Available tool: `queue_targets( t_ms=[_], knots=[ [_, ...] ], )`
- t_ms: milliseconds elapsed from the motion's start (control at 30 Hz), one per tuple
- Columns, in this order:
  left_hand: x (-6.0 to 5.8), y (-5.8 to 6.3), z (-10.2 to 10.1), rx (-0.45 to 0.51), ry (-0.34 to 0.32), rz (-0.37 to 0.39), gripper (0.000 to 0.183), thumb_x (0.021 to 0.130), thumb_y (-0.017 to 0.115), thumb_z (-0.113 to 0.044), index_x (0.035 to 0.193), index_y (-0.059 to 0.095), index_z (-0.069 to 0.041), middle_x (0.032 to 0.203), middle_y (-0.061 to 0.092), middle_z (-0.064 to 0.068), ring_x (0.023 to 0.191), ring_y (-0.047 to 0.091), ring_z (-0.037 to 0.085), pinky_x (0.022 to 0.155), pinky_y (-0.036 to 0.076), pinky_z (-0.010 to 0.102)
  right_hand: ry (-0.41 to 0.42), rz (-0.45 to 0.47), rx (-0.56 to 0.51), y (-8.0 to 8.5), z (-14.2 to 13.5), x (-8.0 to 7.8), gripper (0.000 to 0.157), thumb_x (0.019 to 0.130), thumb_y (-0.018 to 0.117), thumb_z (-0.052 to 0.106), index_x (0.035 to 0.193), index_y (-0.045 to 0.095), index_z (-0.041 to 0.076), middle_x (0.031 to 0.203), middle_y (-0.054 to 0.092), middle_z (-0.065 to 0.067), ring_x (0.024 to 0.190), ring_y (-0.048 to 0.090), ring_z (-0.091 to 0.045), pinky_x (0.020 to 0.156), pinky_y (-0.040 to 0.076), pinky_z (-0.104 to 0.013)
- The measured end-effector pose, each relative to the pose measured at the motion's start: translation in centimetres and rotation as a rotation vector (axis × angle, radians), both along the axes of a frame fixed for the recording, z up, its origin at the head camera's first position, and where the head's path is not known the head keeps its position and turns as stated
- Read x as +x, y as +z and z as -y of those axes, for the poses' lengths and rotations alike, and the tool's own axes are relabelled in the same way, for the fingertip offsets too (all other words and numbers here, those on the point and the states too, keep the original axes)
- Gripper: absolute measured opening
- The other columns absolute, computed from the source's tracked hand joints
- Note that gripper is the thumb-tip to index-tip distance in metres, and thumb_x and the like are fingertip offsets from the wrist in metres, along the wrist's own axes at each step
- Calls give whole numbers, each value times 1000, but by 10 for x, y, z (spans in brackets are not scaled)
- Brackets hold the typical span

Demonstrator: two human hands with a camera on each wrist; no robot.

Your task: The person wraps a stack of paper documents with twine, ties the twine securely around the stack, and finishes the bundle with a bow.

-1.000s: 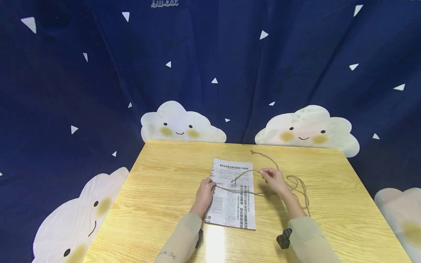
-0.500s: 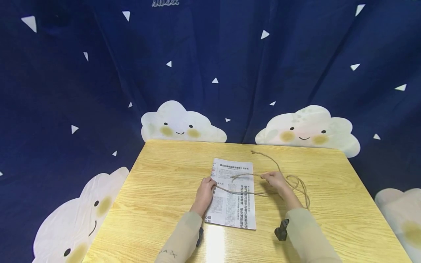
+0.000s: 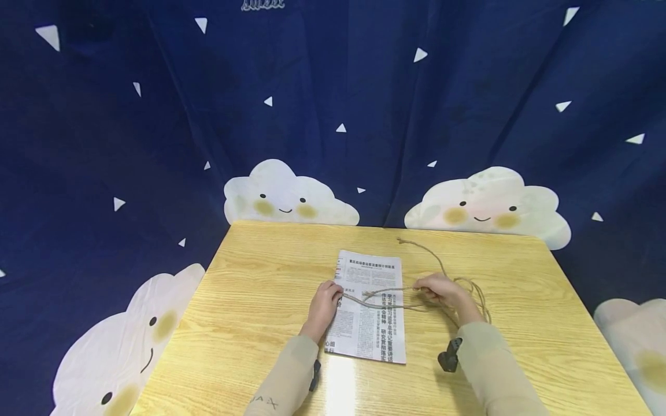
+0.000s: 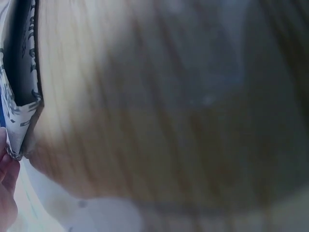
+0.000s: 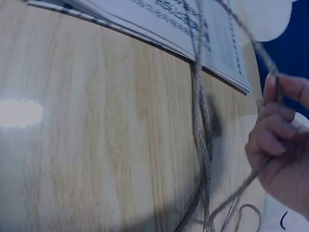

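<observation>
Rope (image 3: pixel 385 306) lies across the middle of a folded newspaper (image 3: pixel 359 329) on the wooden counter (image 3: pixel 260 277), its slack looped to the right of the paper. Both hands are closed on it: the left hand (image 3: pixel 325 300) pinches it against the newspaper's left edge, while the right hand (image 3: pixel 442 290) grips 1 strand between thumb and forefinger, just beside the right edge, with more cord through its curled fingers.

The rope looks light, limp and rough enough not to slip; it is likely best held near the crossing strands. The newspaper seems soft and easily creased, so a flat hold along its fold should suit it better than a corner.

Bold Chinese headlines cover the page; 1 vertical line appears to include "研究贯彻落实". Body print is too small to read. Dark lettering on the left sleeve (image 3: pixel 283 375) is unclear.
</observation>
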State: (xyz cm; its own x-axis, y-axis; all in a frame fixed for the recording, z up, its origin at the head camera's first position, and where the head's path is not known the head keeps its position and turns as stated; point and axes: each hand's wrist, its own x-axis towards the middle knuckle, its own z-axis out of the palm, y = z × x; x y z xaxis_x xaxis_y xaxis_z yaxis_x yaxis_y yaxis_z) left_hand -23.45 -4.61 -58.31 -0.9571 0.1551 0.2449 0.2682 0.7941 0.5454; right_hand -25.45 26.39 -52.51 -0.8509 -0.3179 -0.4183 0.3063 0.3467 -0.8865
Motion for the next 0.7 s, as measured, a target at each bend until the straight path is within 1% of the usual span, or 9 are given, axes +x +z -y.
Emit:
queue_targets(
  t_ms=[67, 133, 167, 233, 300, 367, 500, 567, 700],
  knots=[
    [0, 0, 0, 3, 1, 2, 7, 84, 63, -10, 89, 68, -11, 92, 58, -2, 91, 55, 13, 83, 49, 26, -9, -19, 86, -1, 4, 0, 19, 87, 55, 11, 74, 61, -1, 51, 33, 4, 44, 27, -8, 44, 26, -21],
    [0, -1, 0, 4, 1, 0, 7, 84, 64, -10, 89, 68, -11, 92, 58, -2, 92, 55, 13, 83, 49, 26, -14, -87, 202, -2, 10, 1, 22, 85, 57, 12, 72, 61, -5, 55, 45, 3, 48, 32, -7, 47, 31, -22],
    [0, -1, -1, 6, 1, 0, 7, 84, 64, -10, 89, 68, -11, 93, 58, -2, 92, 55, 13, 83, 49, 26, -25, -115, 246, -3, 13, 1, 22, 85, 58, 12, 73, 63, -6, 58, 50, 1, 49, 35, -7, 49, 34, -23],
    [0, -1, -1, 8, -1, -6, 7, 84, 64, -10, 89, 68, -11, 93, 59, -2, 92, 55, 13, 84, 49, 26, -22, -193, 338, -6, 21, 2, 21, 85, 59, 12, 79, 65, -8, 66, 56, -5, 52, 37, -9, 52, 37, -25],
    [0, -1, 0, 10, -4, -13, 7, 83, 64, -10, 90, 68, -11, 93, 59, -2, 92, 55, 14, 83, 49, 26, -9, -282, 413, -9, 30, 2, 20, 86, 59, 11, 80, 63, -7, 74, 60, -8, 55, 40, -9, 54, 40, -25],
    [0, -1, 0, 12, -5, -17, 7, 83, 64, -10, 90, 68, -11, 92, 59, -2, 91, 55, 14, 83, 49, 26, 7, -337, 443, -13, 39, 2, 17, 86, 59, 9, 81, 64, -6, 72, 60, -10, 54, 42, -12, 53, 41, -26],
    [0, -2, 0, 25, -6, -22, 8, 83, 64, -10, 90, 68, -10, 92, 59, -1, 91, 56, 14, 83, 49, 27, 44, -433, 485, -18, 53, 2, 11, 85, 61, 6, 82, 67, -2, 73, 63, -7, 59, 50, -12, 56, 44, -25],
    [0, -2, 0, 28, -6, -26, 8, 83, 64, -9, 90, 68, -10, 92, 59, -1, 91, 56, 14, 83, 49, 27, 60, -454, 486, -20, 59, 2, 9, 85, 61, 5, 83, 68, -1, 75, 63, -7, 59, 52, -13, 57, 46, -26],
    [0, -3, 1, 34, -5, -28, 7, 83, 64, -9, 89, 68, -10, 92, 59, -1, 91, 56, 14, 83, 49, 27, 119, -535, 487, -25, 65, 2, 7, 83, 62, 2, 82, 69, 1, 79, 62, -5, 65, 54, -12, 61, 47, -26]
  ],
)
